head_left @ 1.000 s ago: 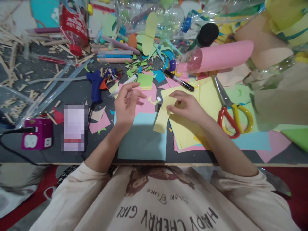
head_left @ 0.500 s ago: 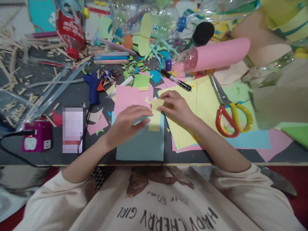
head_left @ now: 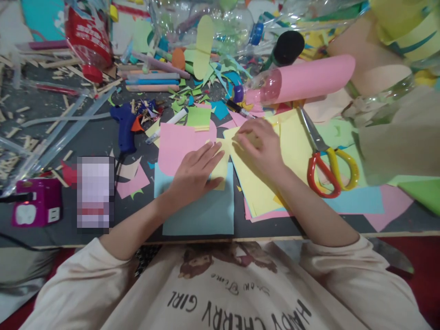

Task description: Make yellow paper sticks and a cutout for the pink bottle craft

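Observation:
My left hand [head_left: 197,172] lies flat, fingers spread, over a small yellow paper strip [head_left: 219,178] and the paper beneath it. The strip rests on a blue sheet [head_left: 199,217], with a pink sheet [head_left: 177,142] just beyond. My right hand [head_left: 261,142] hovers at the left part of a stack of yellow sheets [head_left: 292,142], its fingers curled and pinched together. Whatever may be between those fingertips is hidden. Behind that hand a black marker [head_left: 235,107] is partly covered.
Scissors [head_left: 321,142] with red and yellow handles lie to the right. A blue glue gun [head_left: 125,126], a phone [head_left: 94,192] and a purple charger block [head_left: 37,201] are on the left. Paper scraps, a pink-wrapped bottle [head_left: 309,80] and a red-labelled bottle [head_left: 87,34] lie farther back.
My left hand has come down flat onto the yellow strip. My right hand has let go of the strip's top and moved right, over the yellow sheets, covering part of the marker.

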{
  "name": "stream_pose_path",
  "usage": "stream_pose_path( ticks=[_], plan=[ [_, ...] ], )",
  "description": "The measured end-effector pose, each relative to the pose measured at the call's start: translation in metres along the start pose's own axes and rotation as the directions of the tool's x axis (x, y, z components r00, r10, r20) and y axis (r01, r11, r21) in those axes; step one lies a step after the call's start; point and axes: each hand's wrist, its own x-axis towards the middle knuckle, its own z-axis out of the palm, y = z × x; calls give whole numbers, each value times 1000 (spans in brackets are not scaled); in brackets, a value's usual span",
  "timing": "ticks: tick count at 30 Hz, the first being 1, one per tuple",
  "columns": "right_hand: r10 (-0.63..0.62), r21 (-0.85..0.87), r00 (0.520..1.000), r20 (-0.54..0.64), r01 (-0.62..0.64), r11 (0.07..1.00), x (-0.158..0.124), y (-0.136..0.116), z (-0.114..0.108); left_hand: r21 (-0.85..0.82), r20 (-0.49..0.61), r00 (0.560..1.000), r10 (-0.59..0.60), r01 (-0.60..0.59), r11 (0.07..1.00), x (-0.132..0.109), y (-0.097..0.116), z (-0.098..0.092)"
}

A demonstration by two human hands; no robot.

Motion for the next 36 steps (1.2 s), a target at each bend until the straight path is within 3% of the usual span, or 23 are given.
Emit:
stream_pose_path(
  ticks=[5, 9, 16, 19, 21, 23, 26, 29, 32, 36],
  plan=[
    [62, -174, 995, -72, -74, 982, 5, 13, -8, -23, 25, 999, -21, 22, 1000, -1, -2, 3],
    [99, -202, 992, -77, -112, 973, 5, 20, -9, -20, -2, 1000, -26, 26, 999, -2, -2, 2],
    [95, -115, 991, 92, -85, 990, 4, 13, -21, -120, -145, 989, -43, 26, 992, -4, -5, -3],
    [59, 13, 994, 91, -60, 998, 0, 0, -21, -157, -173, 981, 85, -113, 981, -5, -10, -11],
    [114, 132, 992, 57, -120, 984, -3, -7, -17, -123, -139, 968, 210, -227, 966, -6, -12, -14],
    [221, 301, 973, 63, -230, 926, -5, -9, -12, -51, -69, 953, 294, -298, 953, -6, -12, -15],
    [300, 577, 934, 194, -356, 736, -4, -7, -5, 50, -2, 938, 347, -346, 937, -7, -12, -13],
    [272, 732, 922, 277, -386, 562, -3, -6, -3, 117, 15, 943, 334, -333, 936, -6, -11, -13],
    [232, 791, 917, 325, -398, 466, -4, -7, -6, 208, 42, 957, 288, -291, 934, -4, -10, -14],
    [143, 849, 916, 376, -402, 344, 1, -5, -9, 236, -48, 954, 296, -278, 931, -3, -7, -13]
  ],
)
